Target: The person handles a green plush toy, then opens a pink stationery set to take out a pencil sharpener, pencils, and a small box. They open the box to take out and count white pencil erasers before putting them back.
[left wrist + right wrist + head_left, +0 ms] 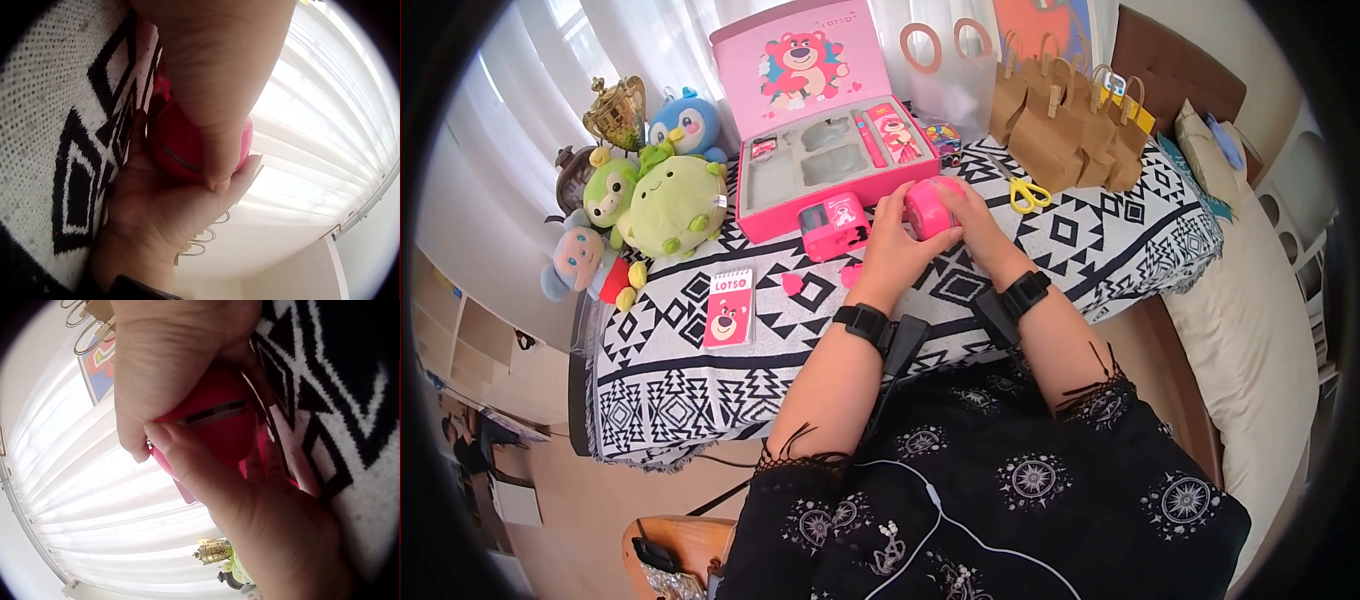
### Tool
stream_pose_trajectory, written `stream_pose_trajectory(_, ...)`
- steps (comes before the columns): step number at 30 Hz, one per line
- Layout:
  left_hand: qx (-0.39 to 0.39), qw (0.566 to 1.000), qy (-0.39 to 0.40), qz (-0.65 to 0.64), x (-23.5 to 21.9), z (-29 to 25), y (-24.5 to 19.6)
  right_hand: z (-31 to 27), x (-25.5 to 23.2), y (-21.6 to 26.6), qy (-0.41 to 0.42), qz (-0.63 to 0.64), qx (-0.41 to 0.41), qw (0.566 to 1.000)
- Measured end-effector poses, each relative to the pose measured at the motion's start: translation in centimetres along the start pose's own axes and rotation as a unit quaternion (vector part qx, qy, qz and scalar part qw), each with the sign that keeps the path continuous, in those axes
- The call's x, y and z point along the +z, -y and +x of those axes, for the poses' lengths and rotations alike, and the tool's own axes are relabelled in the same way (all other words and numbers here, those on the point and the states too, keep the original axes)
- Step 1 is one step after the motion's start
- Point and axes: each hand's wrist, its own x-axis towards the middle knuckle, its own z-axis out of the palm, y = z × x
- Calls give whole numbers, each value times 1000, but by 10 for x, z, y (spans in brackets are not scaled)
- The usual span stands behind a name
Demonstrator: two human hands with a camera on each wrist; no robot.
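Note:
A round, glossy pink case (928, 208) is held between both hands over the table. My left hand (902, 246) grips it from the left, thumb across its near side. The right hand (980, 232) curls round its right side. In the right wrist view, a dark and silver slit (215, 412) runs across the pink case (225, 440); the left wrist view shows a similar line. Just left of the hands stands a pink toy camera-like box (835, 228). Two small pink pieces lie nearby, one a plain pink piece (792, 284), the other partly behind the left wrist.
An open pink gift box (800, 205) with a moulded tray stands behind. A spiral notepad (730, 310) lies front left, plush toys (678, 205) beyond it. Yellow-handled scissors (1028, 194), brown paper bags (1065, 140) and a translucent bag (950, 90) are at the back right.

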Motion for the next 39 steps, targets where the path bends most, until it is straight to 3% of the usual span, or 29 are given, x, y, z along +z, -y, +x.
stream_pose_trajectory(13, 23, 998, -28, 54, 3, 0, 6, 1, 0, -2, -20, -4, -25, 999)
stream_pose_trajectory(18, 44, 969, -66, 233, 1, -4, -3, 1, 0, -3, -21, -7, -26, 999)
stream_pose_trajectory(21, 44, 963, -74, 255, -1, -6, -7, 2, -1, -4, -20, -20, -28, 999)
stream_pose_trajectory(28, 55, 970, -93, 220, 3, -2, 5, 3, -1, -5, -22, -24, -29, 999)
stream_pose_trajectory(39, 31, 980, -58, 189, -1, 0, 1, 3, -1, -5, -17, -16, -22, 999)
